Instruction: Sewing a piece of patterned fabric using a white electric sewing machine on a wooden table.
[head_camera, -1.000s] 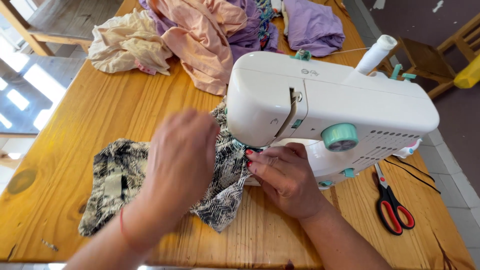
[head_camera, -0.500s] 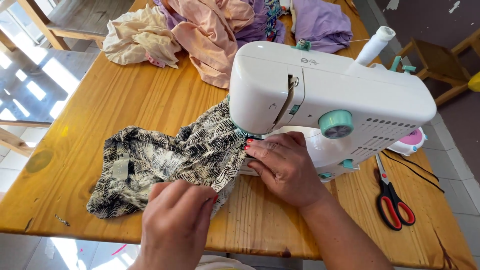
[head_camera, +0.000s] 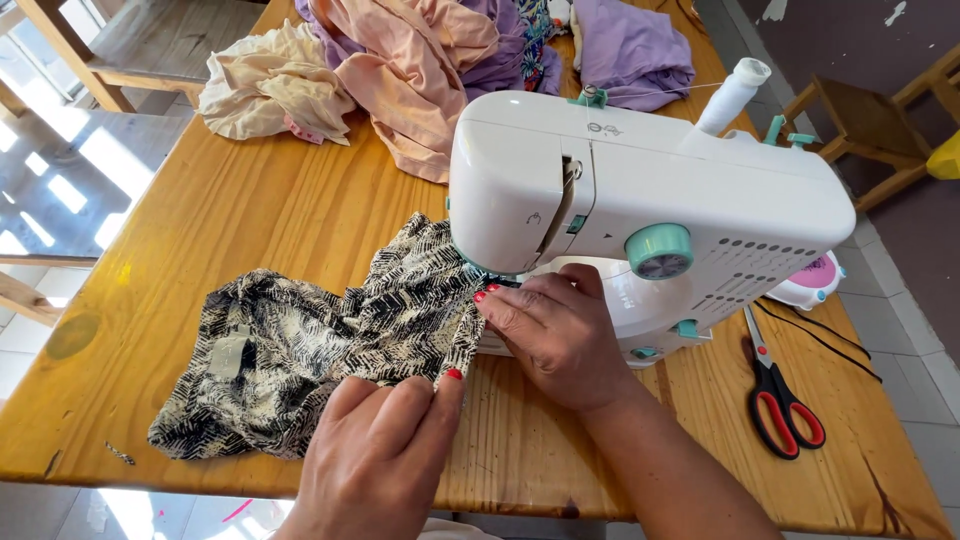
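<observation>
Left hand (head_camera: 385, 455) pinches the near edge of the patterned fabric (head_camera: 330, 340), right hand (head_camera: 555, 335) presses it flat, nearer the sewing machine (head_camera: 640, 210).

fabric (head_camera: 300, 350) left of sewing machine (head_camera: 640, 210), scissors (head_camera: 780, 400) right

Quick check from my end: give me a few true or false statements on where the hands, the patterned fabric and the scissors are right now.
1. The right hand rests on the patterned fabric beside the sewing machine. True.
2. The left hand holds the scissors. False: it pinches the fabric's near edge.
3. The scissors lie to the right of the machine. True.
4. The fabric is plain purple. False: it is black and cream.
</observation>
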